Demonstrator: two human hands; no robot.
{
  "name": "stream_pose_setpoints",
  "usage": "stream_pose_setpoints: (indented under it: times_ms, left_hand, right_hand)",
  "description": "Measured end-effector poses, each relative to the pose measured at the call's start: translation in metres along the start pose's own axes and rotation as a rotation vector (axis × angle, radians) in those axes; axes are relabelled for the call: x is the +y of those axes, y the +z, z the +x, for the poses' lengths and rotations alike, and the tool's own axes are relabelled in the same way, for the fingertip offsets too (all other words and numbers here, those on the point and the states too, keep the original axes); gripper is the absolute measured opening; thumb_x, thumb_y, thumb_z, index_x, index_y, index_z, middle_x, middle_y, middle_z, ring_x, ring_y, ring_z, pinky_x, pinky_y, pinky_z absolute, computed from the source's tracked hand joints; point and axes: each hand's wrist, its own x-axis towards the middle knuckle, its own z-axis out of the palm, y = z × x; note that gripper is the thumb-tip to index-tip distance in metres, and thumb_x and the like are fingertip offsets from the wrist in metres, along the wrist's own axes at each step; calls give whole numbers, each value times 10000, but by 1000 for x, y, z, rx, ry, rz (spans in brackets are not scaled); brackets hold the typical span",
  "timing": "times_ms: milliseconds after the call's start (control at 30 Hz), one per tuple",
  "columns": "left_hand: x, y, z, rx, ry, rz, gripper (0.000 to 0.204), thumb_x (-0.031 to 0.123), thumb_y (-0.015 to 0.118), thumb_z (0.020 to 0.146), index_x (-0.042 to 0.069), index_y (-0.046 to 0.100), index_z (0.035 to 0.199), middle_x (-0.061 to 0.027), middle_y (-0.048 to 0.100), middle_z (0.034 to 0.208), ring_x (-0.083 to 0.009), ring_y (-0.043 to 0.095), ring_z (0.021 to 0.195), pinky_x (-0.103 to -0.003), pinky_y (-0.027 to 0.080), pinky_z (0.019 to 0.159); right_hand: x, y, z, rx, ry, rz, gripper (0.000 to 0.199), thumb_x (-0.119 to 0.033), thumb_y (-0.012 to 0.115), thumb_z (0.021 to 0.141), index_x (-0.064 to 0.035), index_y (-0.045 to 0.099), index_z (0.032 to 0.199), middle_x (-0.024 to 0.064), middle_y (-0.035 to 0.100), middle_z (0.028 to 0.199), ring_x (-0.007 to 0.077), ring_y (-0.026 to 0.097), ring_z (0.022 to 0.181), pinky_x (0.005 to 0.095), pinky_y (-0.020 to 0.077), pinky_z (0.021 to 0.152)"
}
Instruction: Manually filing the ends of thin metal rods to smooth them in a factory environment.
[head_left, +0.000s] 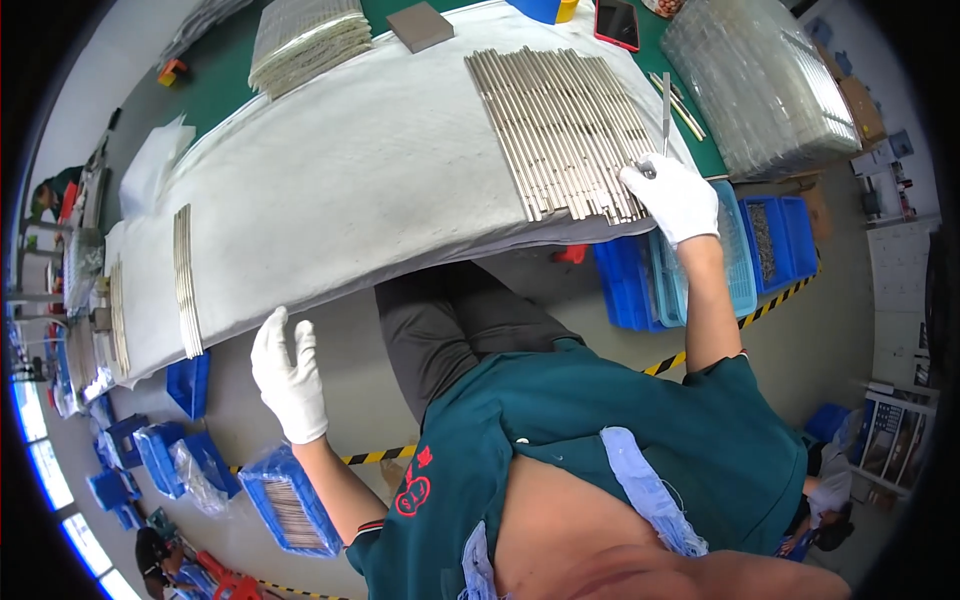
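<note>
My right hand [675, 197], in a white glove, is at the near right corner of a row of metal rods [560, 125]. Its thumb and fingers are closed, and a slim metal tool [666, 112] points away from them; its exact kind is unclear. The rods lie side by side on a pale cloth [350, 175], their lower ends close to the table's near edge. My left hand [285, 375], also gloved in white, hangs just off the near edge at the left. Its fingers are spread and hold nothing. Left of it on the cloth lies a small bundle of thin rods [185, 280].
At the far side stand stacked plastic-wrapped packs [308, 45], a grey block [420, 27] and a phone [617, 23]. Several pens [680, 105] lie by a large wrapped stack [755, 85] at right. Blue bins [625, 283] stand below the right end; a blue crate of rods [290, 505] stands lower left.
</note>
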Motion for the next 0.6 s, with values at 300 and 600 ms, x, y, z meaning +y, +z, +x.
stream_pose_setpoints:
  times_ms: [300,600]
  left_hand:
    - [-117,4,56,47,29,561,478,359,572,842,35,514,1188,-185,530,1171,-349,500,1069,-407,407,909]
    - [-143,17,73,-85,-90,732,406,410,398,894,129,559,1139,-84,526,1194,-270,469,1116,-412,363,928]
  right_hand:
    - [-22,-3,-8,64,-118,110,404,-426,534,826,-131,602,1094,135,630,1004,313,601,896,367,464,778]
    - [-102,29,-49,-95,-568,332,500,-198,516,847,-219,411,1335,164,546,571,302,517,446,386,446,487]
